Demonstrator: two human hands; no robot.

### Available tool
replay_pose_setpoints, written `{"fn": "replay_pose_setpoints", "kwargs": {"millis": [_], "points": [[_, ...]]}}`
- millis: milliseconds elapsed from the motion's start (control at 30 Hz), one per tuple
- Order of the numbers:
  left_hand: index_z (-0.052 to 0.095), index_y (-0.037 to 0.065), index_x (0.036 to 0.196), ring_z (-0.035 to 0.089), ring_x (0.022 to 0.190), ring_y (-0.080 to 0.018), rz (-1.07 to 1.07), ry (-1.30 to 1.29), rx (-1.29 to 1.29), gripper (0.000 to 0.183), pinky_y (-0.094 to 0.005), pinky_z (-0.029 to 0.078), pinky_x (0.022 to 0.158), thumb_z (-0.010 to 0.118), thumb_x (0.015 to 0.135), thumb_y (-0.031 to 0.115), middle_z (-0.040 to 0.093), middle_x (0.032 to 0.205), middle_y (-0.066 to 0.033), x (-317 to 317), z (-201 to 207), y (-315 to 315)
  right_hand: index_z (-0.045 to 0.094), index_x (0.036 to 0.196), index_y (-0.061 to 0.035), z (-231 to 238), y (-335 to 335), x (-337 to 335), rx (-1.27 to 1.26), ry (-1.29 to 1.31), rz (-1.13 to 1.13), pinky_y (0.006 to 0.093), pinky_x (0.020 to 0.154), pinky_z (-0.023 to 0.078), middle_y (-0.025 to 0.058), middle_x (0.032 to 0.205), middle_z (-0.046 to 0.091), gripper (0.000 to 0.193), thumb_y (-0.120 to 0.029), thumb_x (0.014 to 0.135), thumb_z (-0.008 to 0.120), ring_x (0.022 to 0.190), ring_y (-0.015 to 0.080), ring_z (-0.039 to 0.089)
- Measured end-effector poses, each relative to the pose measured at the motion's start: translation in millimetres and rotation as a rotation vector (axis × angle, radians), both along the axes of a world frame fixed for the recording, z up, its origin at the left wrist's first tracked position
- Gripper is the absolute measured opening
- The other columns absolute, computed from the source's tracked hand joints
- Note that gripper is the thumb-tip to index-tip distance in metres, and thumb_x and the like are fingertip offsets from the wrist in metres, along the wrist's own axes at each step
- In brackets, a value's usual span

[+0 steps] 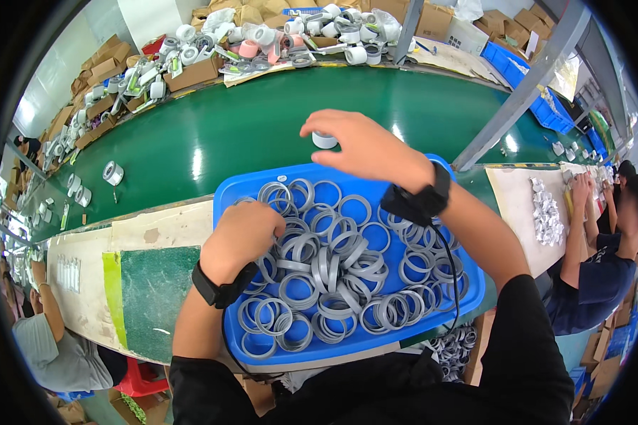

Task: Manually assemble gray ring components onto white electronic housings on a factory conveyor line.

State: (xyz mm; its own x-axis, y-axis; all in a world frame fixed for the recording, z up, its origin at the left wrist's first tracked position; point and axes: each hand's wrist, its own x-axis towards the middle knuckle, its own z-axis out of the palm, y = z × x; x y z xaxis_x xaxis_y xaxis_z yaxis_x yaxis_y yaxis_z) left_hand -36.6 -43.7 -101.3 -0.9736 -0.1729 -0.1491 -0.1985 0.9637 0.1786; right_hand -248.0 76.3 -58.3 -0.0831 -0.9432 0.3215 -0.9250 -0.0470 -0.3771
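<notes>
A blue tray (pixel 223 191) full of loose grey rings (pixel 299 290) lies in front of me. My left hand (pixel 242 237) is at the tray's left side, its fingers curled down next to the rings; what they hold, if anything, is hidden. Beyond the tray's far edge, my right hand (pixel 365 145) stretches out above the green conveyor belt (pixel 262 120). Its thumb and fingers are spread apart around a small white round part (pixel 325 140), partly covered by the hand. Whether the fingers touch that part I cannot tell.
More white parts (pixel 113 173) sit on the belt at the left. Heaped parts (pixel 269 42) and cardboard boxes line its far side. A metal post (pixel 521 88) rises at the right. People work at both sides, one near small white pieces (pixel 546 212). A box of rings (pixel 452 350) stands below the tray.
</notes>
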Motion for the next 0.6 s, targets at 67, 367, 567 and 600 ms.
{"fn": "replay_pose_setpoints", "kwargs": {"millis": [67, 367, 567, 600], "points": [[0.07, 0.01, 0.08, 0.061, 0.083, -0.0316, -0.02, 0.04, 0.006, 0.013, -0.0411, 0.049, 0.072, 0.064, 0.069, 0.008, 0.064, 0.079, -0.0114, 3, 2, -1, 0.058, 0.111, -0.0029, 17, 20, 16, -0.015, -0.03, 0.073, 0.0392, 0.089, 0.047, 0.0129, 0.117, 0.058, 0.035, -0.015, 0.078, 0.064, 0.103, 0.03, 0.058], [0.06, 0.005, 0.076, 0.059, 0.069, -0.0292, -0.293, 0.625, 0.246, 0.013, -0.0375, 0.045, 0.059, 0.067, 0.066, 0.004, 0.06, 0.076, -0.0091, 10, 58, 46, 0.041, 0.134, -0.0054, 19, 90, 66, -0.076, -0.627, 0.111, 0.0365, 0.095, 0.043, 0.0126, 0.135, 0.044, 0.061, -0.009, 0.079, 0.068, 0.115, 0.0216, 0.052], [0.055, 0.005, 0.074, 0.056, 0.063, -0.0219, -0.432, 0.975, 0.1, 0.015, -0.0329, 0.042, 0.054, 0.067, 0.066, 0.005, 0.055, 0.074, -0.0064, 8, 51, 75, 0.038, 0.137, -0.0044, 3, 89, 84, -0.168, -1.282, 0.361, 0.0375, 0.098, 0.042, 0.0104, 0.135, 0.043, 0.065, -0.001, 0.079, 0.068, 0.118, 0.0192, 0.049], [0.055, 0.005, 0.075, 0.056, 0.062, -0.0213, -0.441, 0.986, 0.065, 0.016, -0.0324, 0.041, 0.054, 0.067, 0.065, 0.006, 0.053, 0.072, -0.0064, 7, 52, 74, 0.038, 0.138, -0.0044, 4, 88, 82, -0.103, -1.201, 0.337, 0.0366, 0.096, 0.043, 0.0102, 0.134, 0.044, 0.067, 0.0, 0.078, 0.068, 0.116, 0.0188, 0.05]]}}
